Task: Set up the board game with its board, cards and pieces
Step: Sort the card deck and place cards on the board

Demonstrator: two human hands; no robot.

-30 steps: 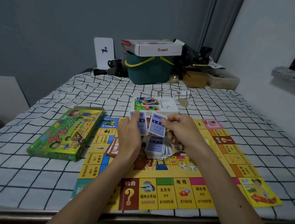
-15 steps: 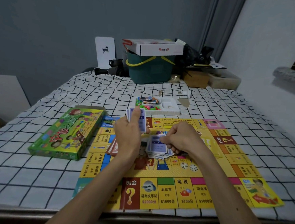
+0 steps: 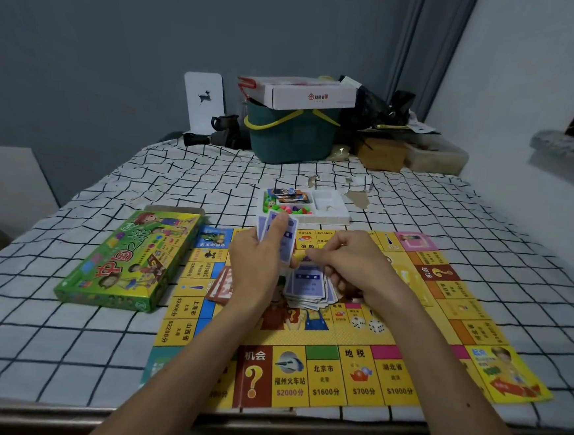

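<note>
The yellow game board (image 3: 328, 368) lies flat on the checked cloth. My left hand (image 3: 257, 266) grips a small fan of blue cards (image 3: 287, 241) above the board's middle. My right hand (image 3: 353, 267) is beside it with curled fingers, and its thumb and forefinger pinch the near edge of that fan. Below both hands a loose pile of blue cards (image 3: 309, 287) rests on the board. A red card stack (image 3: 222, 286) peeks out left of my left wrist. Two white dice (image 3: 368, 325) sit right of the pile.
The green game box (image 3: 127, 259) lies left of the board. A white tray (image 3: 331, 207) with coloured pieces stands just beyond the board. At the back are a green bucket (image 3: 288, 138) topped by a white carton (image 3: 309, 95), plus other clutter.
My right hand laid a blue card on the pile, then rose back to the cards in my left hand. The left hand stayed nearly still.
</note>
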